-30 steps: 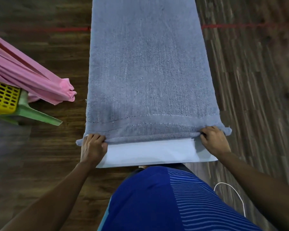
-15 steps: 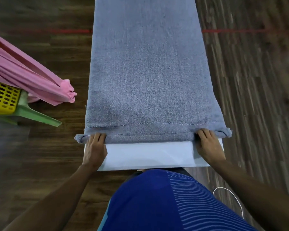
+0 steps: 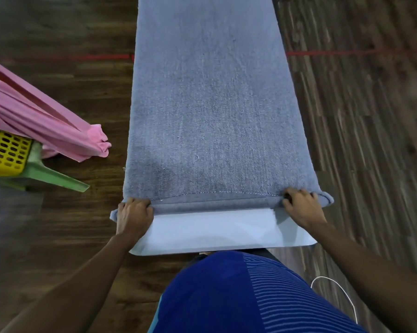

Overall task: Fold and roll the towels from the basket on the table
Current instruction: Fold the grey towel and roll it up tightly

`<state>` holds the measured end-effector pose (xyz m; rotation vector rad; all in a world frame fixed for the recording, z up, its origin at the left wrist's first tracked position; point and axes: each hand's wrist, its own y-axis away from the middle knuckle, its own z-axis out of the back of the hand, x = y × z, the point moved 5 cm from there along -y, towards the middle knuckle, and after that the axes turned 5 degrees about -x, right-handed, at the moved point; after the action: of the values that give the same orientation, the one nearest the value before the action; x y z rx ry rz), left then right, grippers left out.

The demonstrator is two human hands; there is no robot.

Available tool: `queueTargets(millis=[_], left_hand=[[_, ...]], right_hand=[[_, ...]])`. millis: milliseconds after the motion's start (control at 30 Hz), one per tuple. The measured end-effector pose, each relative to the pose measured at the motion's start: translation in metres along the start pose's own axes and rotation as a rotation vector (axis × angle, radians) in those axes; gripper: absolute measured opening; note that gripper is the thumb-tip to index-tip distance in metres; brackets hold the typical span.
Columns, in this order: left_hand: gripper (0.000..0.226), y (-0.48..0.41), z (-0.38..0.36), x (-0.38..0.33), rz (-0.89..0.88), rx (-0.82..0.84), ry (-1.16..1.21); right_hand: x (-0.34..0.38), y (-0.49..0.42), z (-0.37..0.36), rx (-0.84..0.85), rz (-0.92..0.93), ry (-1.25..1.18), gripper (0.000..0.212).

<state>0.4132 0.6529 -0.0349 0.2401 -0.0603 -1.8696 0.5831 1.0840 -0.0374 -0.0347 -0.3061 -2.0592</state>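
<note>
Since the towel point(image 3: 207, 111) lies along the table point(image 3: 214, 231), long axis near to far, rolling likely heads far; left hand point(image 3: 134, 216) and right hand point(image 3: 302, 207), well apart, each grip the near rolled edge at its corners, equally close.

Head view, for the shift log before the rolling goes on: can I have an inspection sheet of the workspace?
Surface: white table, narrow, mostly covered by the grey towel; a strip at the near edge is bare.
Job's things: grey towel folded into a long strip, near end rolled up a little; pink towel draped over the yellow basket at left.
Clutter: nothing seen.
Grips: left hand and right hand each curl their fingers on one end of the roll.
Cables: white cable looped low at the person's right, off the table.
Surroundings: wood floor with a red line across it; green leg beside the basket.
</note>
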Motion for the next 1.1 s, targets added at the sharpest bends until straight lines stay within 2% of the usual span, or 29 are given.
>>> queueTargets(millis=[133, 200, 267, 400, 600, 700, 833, 933, 967, 1000, 1100], left_hand=[[0.013, -0.006, 0.007, 0.001, 0.075, -0.135, -0.033], [0.014, -0.006, 0.007, -0.003, 0.011, -0.158, 0.046], [0.024, 0.001, 0.002, -0.007, -0.093, -0.161, 0.112], [0.046, 0.016, -0.005, -0.011, -0.173, -0.1, 0.09], [0.028, 0.004, 0.005, -0.01, -0.13, -0.033, 0.113], [0.02, 0.001, 0.004, -0.013, -0.171, 0.002, 0.061], [0.007, -0.005, 0.008, -0.012, -0.139, 0.075, 0.012], [0.024, -0.01, 0.01, -0.008, -0.098, 0.122, -0.032], [0.029, -0.011, 0.01, -0.005, -0.074, 0.121, -0.033], [0.031, -0.012, 0.009, -0.003, -0.058, 0.098, -0.02], [0.021, -0.01, 0.01, 0.003, -0.028, -0.071, 0.017]], right_hand=[[0.005, -0.003, 0.0, -0.192, 0.094, -0.089, 0.019], [0.009, 0.001, 0.0, -0.171, 0.135, -0.167, 0.02], [0.013, 0.01, -0.004, -0.157, 0.156, -0.159, 0.03], [0.014, 0.021, -0.01, -0.161, 0.221, -0.089, 0.041], [0.013, 0.004, -0.003, -0.164, 0.173, -0.121, 0.025], [0.014, -0.003, 0.001, -0.064, 0.127, -0.11, 0.026], [0.014, -0.007, 0.007, 0.125, 0.074, -0.101, 0.035], [0.008, -0.011, -0.002, 0.352, -0.005, -0.117, 0.033], [0.007, -0.011, -0.003, 0.377, -0.019, -0.132, 0.033], [0.006, -0.012, -0.002, 0.353, -0.023, -0.129, 0.032], [0.004, -0.016, 0.01, 0.016, 0.036, -0.057, 0.025]])
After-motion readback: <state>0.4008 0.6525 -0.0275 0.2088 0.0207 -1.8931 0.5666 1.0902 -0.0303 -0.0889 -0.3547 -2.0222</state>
